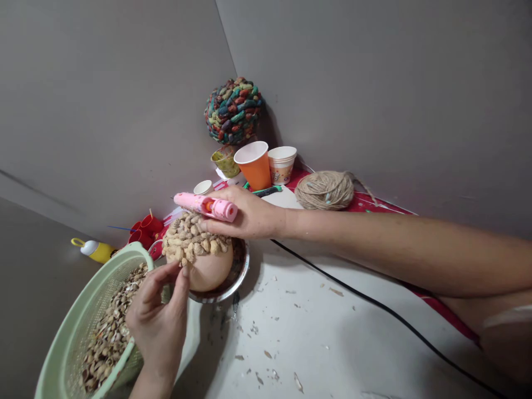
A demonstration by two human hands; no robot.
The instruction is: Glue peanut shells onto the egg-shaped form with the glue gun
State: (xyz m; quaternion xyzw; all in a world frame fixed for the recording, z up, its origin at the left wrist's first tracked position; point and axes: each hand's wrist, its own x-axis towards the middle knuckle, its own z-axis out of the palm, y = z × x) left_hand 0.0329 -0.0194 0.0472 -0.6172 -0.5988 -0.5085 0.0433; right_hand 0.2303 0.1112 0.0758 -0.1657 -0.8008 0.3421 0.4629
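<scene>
Pink glue gun (205, 205) over a shell-covered ball (208, 271)
The right hand (249, 213) has its grip clenched on the glue gun just above the ball; the left hand (160, 321) pinches a shell (185, 270) at the ball's left side.

White surface (316, 332), metal dish (243, 267), black cable (374, 302)

A home craft corner: twine ball (325, 190), paper cups (281, 164), bare grey walls (374, 83).

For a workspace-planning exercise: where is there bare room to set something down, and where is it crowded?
The white surface between the metal bowl and black cord is free, bar small scraps. Crowded: the corner around the orange cup and twine ball.
</scene>
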